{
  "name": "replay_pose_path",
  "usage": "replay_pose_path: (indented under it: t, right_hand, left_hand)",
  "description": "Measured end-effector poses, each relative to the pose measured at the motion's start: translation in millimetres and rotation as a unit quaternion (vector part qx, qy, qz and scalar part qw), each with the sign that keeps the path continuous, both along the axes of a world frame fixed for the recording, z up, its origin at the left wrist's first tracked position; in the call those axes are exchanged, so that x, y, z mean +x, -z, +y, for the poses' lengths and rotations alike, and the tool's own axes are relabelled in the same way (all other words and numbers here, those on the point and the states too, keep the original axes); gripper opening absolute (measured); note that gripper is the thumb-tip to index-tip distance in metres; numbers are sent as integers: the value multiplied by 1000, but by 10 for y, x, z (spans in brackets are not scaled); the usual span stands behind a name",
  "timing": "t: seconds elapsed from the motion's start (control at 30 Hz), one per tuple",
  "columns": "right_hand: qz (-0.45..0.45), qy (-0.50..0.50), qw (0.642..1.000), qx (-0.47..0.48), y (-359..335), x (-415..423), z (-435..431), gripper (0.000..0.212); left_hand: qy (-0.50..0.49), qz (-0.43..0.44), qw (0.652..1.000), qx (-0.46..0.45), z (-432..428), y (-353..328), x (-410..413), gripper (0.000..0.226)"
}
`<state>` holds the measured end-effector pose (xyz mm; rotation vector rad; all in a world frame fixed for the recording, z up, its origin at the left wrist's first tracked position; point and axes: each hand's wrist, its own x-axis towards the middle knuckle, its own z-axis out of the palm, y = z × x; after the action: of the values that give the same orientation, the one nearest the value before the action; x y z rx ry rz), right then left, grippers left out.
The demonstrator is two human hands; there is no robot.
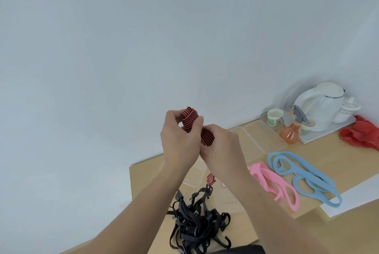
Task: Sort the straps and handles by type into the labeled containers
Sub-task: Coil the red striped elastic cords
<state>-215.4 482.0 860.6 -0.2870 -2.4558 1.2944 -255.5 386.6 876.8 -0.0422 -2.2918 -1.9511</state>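
**A:** What are the grips doing?

**B:** Both are curling round the striped strap point(188, 118), a red-and-black band held up in front of the wall. The left grip point(178, 139) is pinching the folded top loop between thumb and fingers. The right grip point(222, 145) is pressing against it from the right and closing round the band just below the loop.

**A:** Where is the rest of that strap going?

**B:** It is passing behind the wrists and coming out underneath the grips. Its striped end is hanging there with a black hook point(208, 189) on it. The hook is dangling right above the pile of black straps point(196, 223), which is lying on the table point(143, 182) straight below the grips. I cannot tell whether the hook is touching the pile.

**A:** And the containers?

**B:** The near clear container point(194, 175) is sitting beneath the grips, mostly hidden by the forearms. The far clear container point(264, 139) is lying just to the right of the right grip.

**A:** Anything farther out?

**B:** Below and to the right of the grips, the pink handles point(272, 184) are lying flat on the table. The blue handles point(303, 173) are lying just beside them, farther right. Well off to the right, a white kettle point(320, 108) is standing on a tray point(328, 133). Paper cups point(274, 117) and an orange spray bottle point(291, 132) are standing in front of it. A red cloth point(361, 132) is lying beyond the tray.
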Motion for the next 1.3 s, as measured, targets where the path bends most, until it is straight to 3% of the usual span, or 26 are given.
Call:
replay_pose_path:
  t: [0.1, 0.2, 0.3, 0.43, 0.57, 0.8, 0.9, 1.03, 1.13, 1.3]
  right_hand:
    - [0, -35, 998, -46, -10, 29, 51, 25]
    - [-2, -112, 986, -125, -49, 45, 144, 29]
    - [-19, -185, 965, -187, -84, 32, 251, 26]
    - [-40, -214, 946, -241, -133, 8, 321, 24]
    - [-30, -172, 955, -239, -179, -2, 280, 21]
    - [8, -98, 981, -168, -217, -52, 105, 18]
    - [13, -134, 974, -182, -283, -39, 88, 26]
    - [5, -172, 952, -252, -335, -14, 140, 14]
    - [9, -160, 959, -232, -337, 9, 103, 11]
    - [-13, -148, 977, -151, -369, 64, 140, 31]
  left_hand:
    - [110, -62, 991, 42, -171, -79, -80, 32]
    - [290, -152, 937, 124, -397, -223, -178, 41]
    - [380, -179, 900, 120, -497, -291, -223, 43]
    - [311, -143, 933, 115, -387, -322, -185, 51]
    - [188, -16, 981, -36, -269, -356, -148, 53]
    - [100, 38, 988, -111, -203, -370, -107, 39]
    - [139, 7, 988, -66, -262, -420, -108, 31]
    - [245, -43, 968, 24, -403, -491, -131, 29]
    - [247, -42, 968, 20, -435, -510, -121, 33]
    - [255, -42, 966, -22, -553, -547, -148, 45]
